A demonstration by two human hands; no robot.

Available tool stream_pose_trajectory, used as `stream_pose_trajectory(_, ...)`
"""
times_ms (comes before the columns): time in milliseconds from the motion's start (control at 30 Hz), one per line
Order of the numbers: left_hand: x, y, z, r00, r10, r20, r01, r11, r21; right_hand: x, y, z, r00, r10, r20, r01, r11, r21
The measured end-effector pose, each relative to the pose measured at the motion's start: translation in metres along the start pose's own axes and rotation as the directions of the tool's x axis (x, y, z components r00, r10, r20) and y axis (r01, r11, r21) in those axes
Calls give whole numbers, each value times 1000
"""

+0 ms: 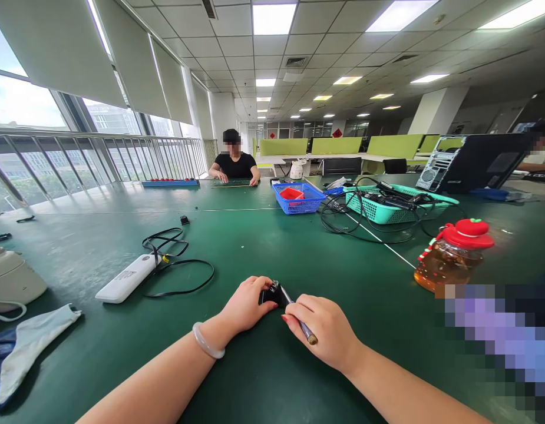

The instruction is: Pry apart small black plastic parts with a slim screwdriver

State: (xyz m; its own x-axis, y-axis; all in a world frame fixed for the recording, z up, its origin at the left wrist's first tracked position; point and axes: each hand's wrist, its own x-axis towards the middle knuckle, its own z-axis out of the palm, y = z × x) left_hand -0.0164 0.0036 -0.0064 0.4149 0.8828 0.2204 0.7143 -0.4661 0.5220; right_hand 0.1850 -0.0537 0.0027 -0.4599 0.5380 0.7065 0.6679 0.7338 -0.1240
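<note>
My left hand (247, 304) rests on the green table (272, 247) with its fingers closed round a small black part (272, 292). My right hand (324, 333) is closed round a thin tool with a dark handle (304, 327), whose tip meets the black part. A pale bangle (207, 343) sits on my left wrist. Both hands are close together near the table's front edge.
A white power bank (127, 278) with a black cable (179, 265) lies to the left, gloves (27, 341) at far left. A red-lidded jar (453, 256) stands right. Blue basket (297, 198) and teal basket (389, 206) with cables sit behind. A person in black (234, 162) sits at the far end.
</note>
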Motion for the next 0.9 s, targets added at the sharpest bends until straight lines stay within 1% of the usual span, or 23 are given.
stream_pose_trajectory(167,0,-2,1,1000,17,-9,-17,1000,12,1,4,1,1000,15,12,-15,1000,-4)
stream_pose_trajectory(267,0,-4,2,1000,19,-5,-19,1000,16,2,3,-2,1000,-5,-9,5,1000,-3)
stream_pose_trajectory(333,0,-5,3,1000,23,-5,-23,1000,14,2,0,-6,997,-63,-41,63,998,2)
stream_pose_trajectory(400,0,-6,3,1000,24,-7,-24,1000,9,1,-5,-9,986,-156,-62,157,987,14)
stream_pose_trajectory(467,1,-6,3,1000,18,-9,-18,1000,9,0,-10,-10,973,-224,-53,226,974,27)
stream_pose_trajectory(500,1,-6,3,1000,15,-8,-15,1000,12,0,-11,-9,971,-236,-42,237,971,31)
stream_pose_trajectory(567,1,-5,2,1000,11,-3,-11,1000,16,0,-12,-6,975,-222,-18,222,974,38)
stream_pose_trajectory(700,0,-1,0,1000,13,6,-13,1000,13,0,-7,-1,988,-153,26,151,986,66)
stream_pose_trajectory(900,-1,-1,0,1000,30,-3,-30,1000,0,1,-3,-2,995,-103,9,102,991,85)
